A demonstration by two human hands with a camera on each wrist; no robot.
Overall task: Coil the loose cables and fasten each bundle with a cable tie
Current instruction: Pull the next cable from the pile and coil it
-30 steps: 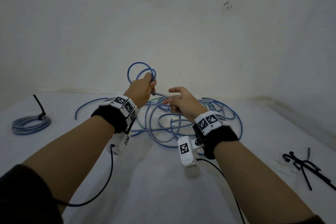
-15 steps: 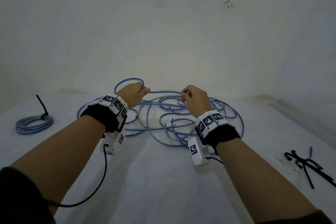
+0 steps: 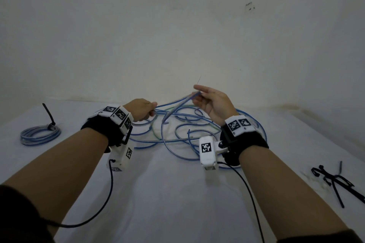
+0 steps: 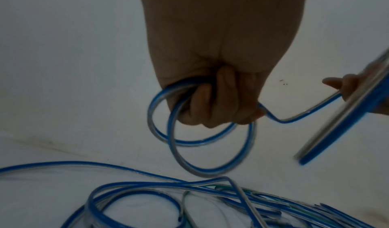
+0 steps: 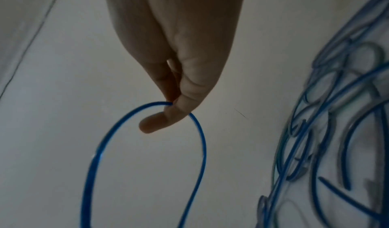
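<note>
where head view hides, left hand (image 4: 214,85) grips coil (image 4: 202,141)

No readable text anywhere; the wristbands (image 3: 118,113) carry only black-and-white square marker patterns.

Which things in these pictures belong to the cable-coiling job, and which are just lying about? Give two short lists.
Belonging to the job:
- blue cable, gripped in loops by the left hand and pinched by the right hand
- loose cable tangle on the table
- spare black cable ties
- finished tied coil, already done

Just lying about:
- white table
- wall
</note>
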